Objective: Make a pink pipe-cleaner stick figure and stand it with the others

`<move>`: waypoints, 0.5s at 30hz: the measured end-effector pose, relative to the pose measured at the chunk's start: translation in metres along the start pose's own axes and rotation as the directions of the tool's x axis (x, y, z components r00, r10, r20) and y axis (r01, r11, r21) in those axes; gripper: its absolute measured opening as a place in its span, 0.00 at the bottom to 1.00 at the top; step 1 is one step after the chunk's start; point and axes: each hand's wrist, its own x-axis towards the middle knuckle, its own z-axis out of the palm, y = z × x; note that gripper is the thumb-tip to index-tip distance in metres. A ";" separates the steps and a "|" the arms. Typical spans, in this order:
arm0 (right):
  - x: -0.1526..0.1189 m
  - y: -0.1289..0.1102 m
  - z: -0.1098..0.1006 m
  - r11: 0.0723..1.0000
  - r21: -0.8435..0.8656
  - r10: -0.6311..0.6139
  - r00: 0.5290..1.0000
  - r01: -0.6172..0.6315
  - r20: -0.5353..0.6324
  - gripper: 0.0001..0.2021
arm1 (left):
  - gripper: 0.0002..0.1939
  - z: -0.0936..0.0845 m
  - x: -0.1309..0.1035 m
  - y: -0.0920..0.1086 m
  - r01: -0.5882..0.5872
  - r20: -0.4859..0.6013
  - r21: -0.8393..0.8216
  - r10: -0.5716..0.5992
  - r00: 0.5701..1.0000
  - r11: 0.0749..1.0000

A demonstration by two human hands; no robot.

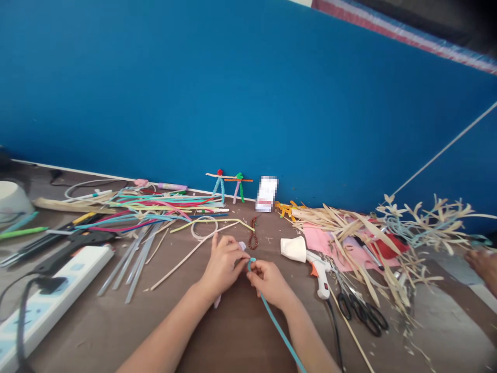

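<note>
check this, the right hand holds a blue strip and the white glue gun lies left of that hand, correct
Wrong side: the head view shows the white glue gun right of the right hand, which does hold the blue strip.

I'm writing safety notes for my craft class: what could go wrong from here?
1. The white glue gun's cord runs close beside the right forearm, so a sweep of that arm might drag the white glue gun.
2. The scissors lie near the loose straw-coloured strips; reaching there carelessly could mean a nick.
3. The long tail of the light-blue strip in the right hand could snag.
</note>
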 end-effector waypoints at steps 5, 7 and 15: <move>-0.004 0.001 -0.002 0.976 -0.202 -0.083 0.997 0.079 -0.010 0.07 | 0.07 0.000 -0.001 0.003 -0.043 0.026 0.098 0.040 0.999 0.994; -0.005 0.000 -0.004 0.963 -0.251 -0.111 0.993 0.102 -0.025 0.08 | 0.07 0.001 -0.001 0.004 -0.063 0.050 0.128 0.057 0.997 0.990; -0.001 0.003 -0.018 0.982 -0.168 -0.104 0.987 0.082 -0.123 0.07 | 0.07 0.000 -0.002 0.007 -0.172 0.178 0.083 0.155 0.972 0.982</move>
